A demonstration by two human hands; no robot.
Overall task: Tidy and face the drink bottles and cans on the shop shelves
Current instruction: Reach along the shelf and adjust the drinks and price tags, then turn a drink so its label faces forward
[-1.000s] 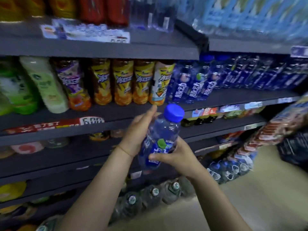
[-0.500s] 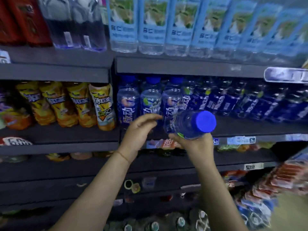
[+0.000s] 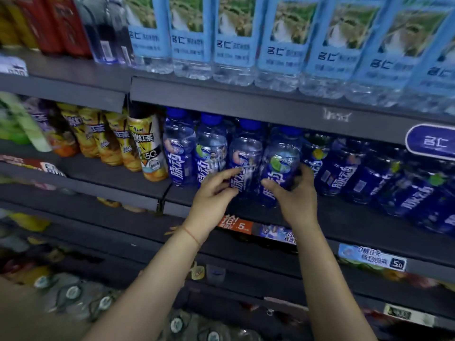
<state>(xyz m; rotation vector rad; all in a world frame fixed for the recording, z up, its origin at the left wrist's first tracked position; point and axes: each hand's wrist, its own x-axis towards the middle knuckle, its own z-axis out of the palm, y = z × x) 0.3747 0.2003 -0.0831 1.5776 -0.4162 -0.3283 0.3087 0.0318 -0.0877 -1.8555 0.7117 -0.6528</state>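
Observation:
A row of blue-capped bottles with dark blue labels stands on the middle shelf [image 3: 344,217]. My right hand [image 3: 294,198] grips one of them, a blue bottle [image 3: 280,166], upright at the shelf front, thumb on its label and fingers round its right side. My left hand [image 3: 211,195] is beside it, with the fingertips touching the label of the neighbouring blue bottle [image 3: 245,156]. Two more blue bottles [image 3: 179,153] stand to the left, and several lean back at the right.
Yellow iced-tea bottles [image 3: 145,148] stand left of the blue row. Light-blue-labelled water bottles [image 3: 234,38] fill the shelf above. Price tags [image 3: 371,259] line the shelf edges. Large water bottles [image 3: 73,294] sit low on the floor level.
My right hand has carried the blue bottle from lying tilted in front of the shelf to standing upright in the row. My left hand followed to the neighbouring bottle.

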